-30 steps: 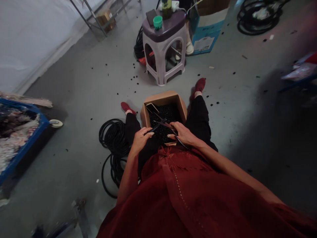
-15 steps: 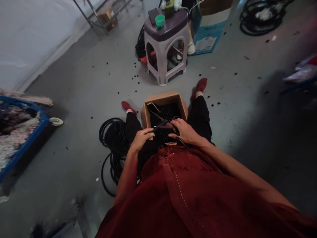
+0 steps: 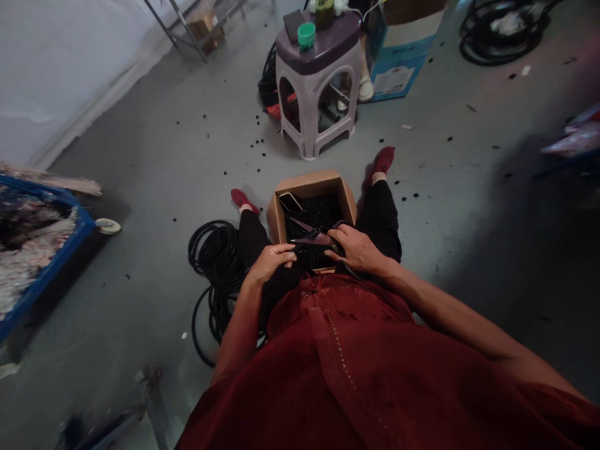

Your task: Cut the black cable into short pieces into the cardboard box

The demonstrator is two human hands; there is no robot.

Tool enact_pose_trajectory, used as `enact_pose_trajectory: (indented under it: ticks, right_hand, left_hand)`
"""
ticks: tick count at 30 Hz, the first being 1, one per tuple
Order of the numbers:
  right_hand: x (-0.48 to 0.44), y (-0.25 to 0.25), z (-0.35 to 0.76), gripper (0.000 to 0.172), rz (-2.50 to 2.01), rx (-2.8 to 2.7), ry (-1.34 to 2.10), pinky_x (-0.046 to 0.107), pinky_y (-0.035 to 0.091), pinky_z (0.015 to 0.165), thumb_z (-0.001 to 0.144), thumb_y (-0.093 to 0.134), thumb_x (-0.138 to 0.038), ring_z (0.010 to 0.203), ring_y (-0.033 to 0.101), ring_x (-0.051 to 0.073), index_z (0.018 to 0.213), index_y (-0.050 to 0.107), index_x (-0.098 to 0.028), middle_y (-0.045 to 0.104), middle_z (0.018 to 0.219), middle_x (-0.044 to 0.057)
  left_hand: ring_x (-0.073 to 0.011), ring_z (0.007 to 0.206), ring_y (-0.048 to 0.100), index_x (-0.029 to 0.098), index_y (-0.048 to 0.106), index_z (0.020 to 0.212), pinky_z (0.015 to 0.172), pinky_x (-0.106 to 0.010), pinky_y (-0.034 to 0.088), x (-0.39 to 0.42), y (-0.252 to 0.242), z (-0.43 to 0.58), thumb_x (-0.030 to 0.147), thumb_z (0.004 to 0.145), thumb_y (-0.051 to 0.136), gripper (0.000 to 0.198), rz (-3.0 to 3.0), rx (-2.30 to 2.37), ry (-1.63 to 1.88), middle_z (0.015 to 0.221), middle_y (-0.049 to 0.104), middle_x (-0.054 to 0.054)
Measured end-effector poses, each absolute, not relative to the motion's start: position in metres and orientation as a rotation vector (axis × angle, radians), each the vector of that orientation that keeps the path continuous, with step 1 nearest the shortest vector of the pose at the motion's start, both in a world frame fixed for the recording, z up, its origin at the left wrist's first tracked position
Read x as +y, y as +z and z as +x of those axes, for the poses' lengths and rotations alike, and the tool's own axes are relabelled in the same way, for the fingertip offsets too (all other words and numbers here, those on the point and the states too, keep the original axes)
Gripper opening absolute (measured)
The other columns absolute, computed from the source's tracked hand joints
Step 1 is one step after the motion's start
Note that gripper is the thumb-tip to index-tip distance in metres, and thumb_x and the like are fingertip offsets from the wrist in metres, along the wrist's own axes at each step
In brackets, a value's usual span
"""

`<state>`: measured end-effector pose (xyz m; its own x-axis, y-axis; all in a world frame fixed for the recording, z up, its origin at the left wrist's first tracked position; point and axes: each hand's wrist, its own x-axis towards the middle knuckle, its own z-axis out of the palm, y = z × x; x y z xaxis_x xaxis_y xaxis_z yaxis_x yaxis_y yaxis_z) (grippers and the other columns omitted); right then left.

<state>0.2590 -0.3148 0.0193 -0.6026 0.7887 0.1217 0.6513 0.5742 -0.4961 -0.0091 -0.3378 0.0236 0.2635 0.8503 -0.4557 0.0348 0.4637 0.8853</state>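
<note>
My right hand is closed around a pair of scissors, whose blades stand apart and point left. The blades hang over an open cardboard box between my legs. Small black pieces fill much of it, and a phone-like flat object rests at its back left corner. My left hand is pinched on a thin black cord close to the blade tips; only a short bit shows. Coils of black cord lie on the floor beside my left leg.
A plastic stool ahead carries a green cup and a bottle. Behind it are a blue carton and another person's shoe. A blue cart stands left; more coiled hose lies far right. Black bits dot the floor.
The scissors' blades remain apart, and they show a little more clearly now. Both hands keep nearly the same place; the whole view has shifted slightly.
</note>
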Motion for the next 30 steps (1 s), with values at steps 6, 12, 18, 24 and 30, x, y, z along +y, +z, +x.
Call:
enact_pose_trajectory:
  ticks: [6, 12, 18, 24, 30]
  right_hand:
    - [-0.324, 0.012, 0.264, 0.040, -1.249, -2.481, 0.613, 0.031, 0.043, 0.072, 0.093, 0.042, -0.049, 0.083, 0.055, 0.021, 0.113, 0.055, -0.016, 0.056, 0.096, 0.010]
    - [-0.334, 0.002, 0.264, 0.033, -1.328, -2.458, 0.682, 0.031, 0.044, 0.072, 0.093, 0.044, -0.043, 0.087, 0.058, 0.022, 0.111, 0.056, -0.018, 0.060, 0.099, 0.011]
    - [-0.343, -0.012, 0.262, 0.029, -1.407, -2.380, 0.772, 0.029, 0.042, 0.071, 0.093, 0.043, -0.039, 0.083, 0.061, 0.020, 0.106, 0.057, -0.018, 0.065, 0.095, 0.009]
    - [-0.347, -0.025, 0.266, 0.034, -1.572, -2.116, 1.135, 0.029, 0.042, 0.068, 0.088, 0.050, -0.047, 0.076, 0.061, 0.020, 0.106, 0.058, -0.020, 0.066, 0.086, 0.005]
    - [-0.347, -0.029, 0.275, 0.040, -1.715, -1.760, 1.409, 0.031, 0.045, 0.069, 0.085, 0.050, -0.052, 0.081, 0.062, 0.022, 0.111, 0.057, -0.021, 0.068, 0.090, 0.005]
  left_hand:
    - [-0.0065, 0.056, 0.049, 0.009, 0.071, 0.097, 0.059, -0.022, 0.037, -0.339, 0.016, -0.005, 0.035, 0.068, 0.073, 0.039, 0.922, 1.211, 0.645, 0.072, 0.064, -0.003]
    - [-0.0066, 0.056, 0.050, 0.009, 0.071, 0.099, 0.060, -0.023, 0.038, -0.343, 0.005, -0.001, 0.038, 0.067, 0.072, 0.043, 0.915, 1.249, 0.617, 0.073, 0.063, -0.003]
    - [-0.0082, 0.057, 0.051, 0.010, 0.072, 0.096, 0.061, -0.023, 0.039, -0.342, -0.003, 0.002, 0.036, 0.067, 0.070, 0.039, 1.025, 1.343, 0.572, 0.070, 0.062, -0.002]
    - [-0.0113, 0.068, 0.054, 0.015, 0.071, 0.091, 0.065, -0.024, 0.041, -0.340, -0.013, 0.001, 0.031, 0.068, 0.069, 0.028, 1.120, 1.504, 0.630, 0.084, 0.065, -0.002]
    - [-0.0103, 0.065, 0.050, 0.015, 0.066, 0.089, 0.064, -0.022, 0.038, -0.349, -0.013, 0.003, 0.030, 0.071, 0.066, 0.024, 1.120, 1.590, 0.700, 0.073, 0.060, 0.002]
